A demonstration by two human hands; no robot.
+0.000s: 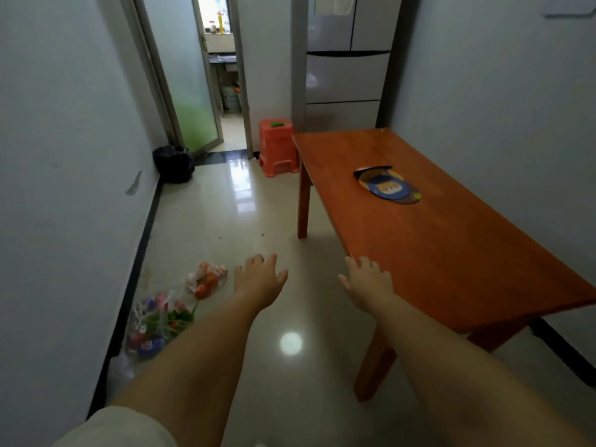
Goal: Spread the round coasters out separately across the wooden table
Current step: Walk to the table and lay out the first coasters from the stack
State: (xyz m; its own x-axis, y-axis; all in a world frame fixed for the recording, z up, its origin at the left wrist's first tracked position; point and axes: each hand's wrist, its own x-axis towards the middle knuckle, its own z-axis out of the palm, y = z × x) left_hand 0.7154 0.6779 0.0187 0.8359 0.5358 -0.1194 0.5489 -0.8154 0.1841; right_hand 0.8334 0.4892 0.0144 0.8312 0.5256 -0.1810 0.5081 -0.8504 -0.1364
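A small pile of round coasters (pixel 388 187) lies overlapped near the middle of the orange-brown wooden table (pixel 451 253) on the right; the top one is blue with a yellow cartoon figure, and dark ones stick out beneath it. My left hand (pixel 259 279) reaches forward over the floor, palm down, fingers apart, holding nothing. Palm down with spread fingers and holding nothing, my right hand (pixel 366 280) hovers at the table's near left edge. Both hands are well short of the coasters.
Plastic bags of fruit and vegetables (pixel 167 314) lie on the glossy tiled floor by the left wall. A red plastic stool (pixel 278 146) stands past the table's far corner, a black bin bag (pixel 174 162) by the glass door, a fridge (pixel 346 59) behind the table.
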